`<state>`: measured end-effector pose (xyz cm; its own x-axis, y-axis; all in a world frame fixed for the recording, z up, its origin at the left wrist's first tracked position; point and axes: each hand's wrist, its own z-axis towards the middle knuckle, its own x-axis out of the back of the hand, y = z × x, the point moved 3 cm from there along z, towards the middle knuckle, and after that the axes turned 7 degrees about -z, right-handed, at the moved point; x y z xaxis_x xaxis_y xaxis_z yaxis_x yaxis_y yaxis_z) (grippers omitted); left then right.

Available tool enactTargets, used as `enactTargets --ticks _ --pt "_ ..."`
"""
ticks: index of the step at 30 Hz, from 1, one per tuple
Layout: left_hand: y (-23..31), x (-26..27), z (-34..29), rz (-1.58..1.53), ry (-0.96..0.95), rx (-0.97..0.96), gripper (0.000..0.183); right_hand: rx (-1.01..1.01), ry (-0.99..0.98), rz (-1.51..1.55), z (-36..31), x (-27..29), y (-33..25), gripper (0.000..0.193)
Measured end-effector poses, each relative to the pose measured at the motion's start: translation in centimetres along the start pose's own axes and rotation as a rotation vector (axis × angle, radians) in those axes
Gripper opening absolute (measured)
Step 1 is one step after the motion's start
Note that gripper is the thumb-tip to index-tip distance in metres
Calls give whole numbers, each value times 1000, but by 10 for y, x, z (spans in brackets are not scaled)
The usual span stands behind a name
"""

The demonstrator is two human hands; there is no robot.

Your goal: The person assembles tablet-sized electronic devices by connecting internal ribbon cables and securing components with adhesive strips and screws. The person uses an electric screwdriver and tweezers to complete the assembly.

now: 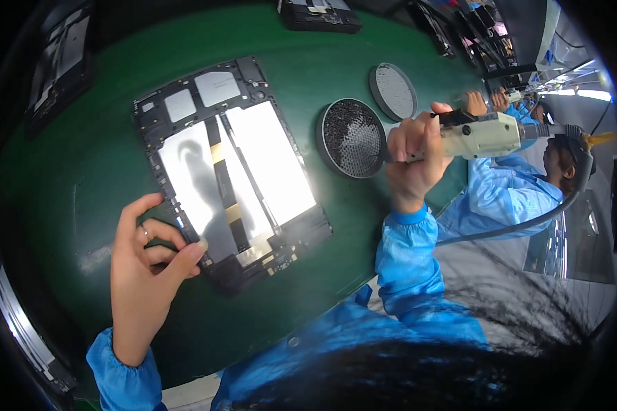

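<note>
An opened tablet (281, 151) lies on the green mat, its silver battery panels and black circuit boards showing. My left hand (144, 267) grips its lower left edge, thumb on top and fingers along the side. My right hand (418, 157) is closed round a pale electric screwdriver (490, 135), held nearly level with its tip end toward the left. The tip is at the rim of a round screw dish (367, 140), where my hand partly hides it. Many tiny dark screws lie in the dish, and I cannot tell whether the tip touches them.
A round grey lid or dish (394, 91) sits beyond the screw dish. More opened devices lie at the back (320, 15) and far left (60, 58). The screwdriver's thick cable (528, 226) loops down on the right. A co-worker in blue (511, 195) sits close on the right.
</note>
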<state>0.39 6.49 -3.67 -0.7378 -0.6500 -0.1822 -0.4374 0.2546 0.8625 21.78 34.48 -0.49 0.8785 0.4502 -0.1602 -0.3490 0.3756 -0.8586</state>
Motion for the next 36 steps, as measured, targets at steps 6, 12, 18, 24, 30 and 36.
enactTargets --ticks 6,12,18,24,30,36 --pt "-3 2 2 17 18 13 65 -71 -9 3 0 0 5 29" --pt "-4 7 -2 -9 45 10 66 -57 -37 173 -7 -12 -5 28" --pt "-1 8 1 42 -50 -1 67 -134 -289 284 -41 -81 -24 25" --pt "-7 31 -7 100 -125 -132 66 -208 -489 328 -103 -171 -50 25" --pt "-11 45 -11 109 -162 -211 61 -232 -582 -3 -132 -194 -52 33" --pt "-15 51 -11 85 -148 -245 61 -197 -525 84 -136 -199 -36 27"
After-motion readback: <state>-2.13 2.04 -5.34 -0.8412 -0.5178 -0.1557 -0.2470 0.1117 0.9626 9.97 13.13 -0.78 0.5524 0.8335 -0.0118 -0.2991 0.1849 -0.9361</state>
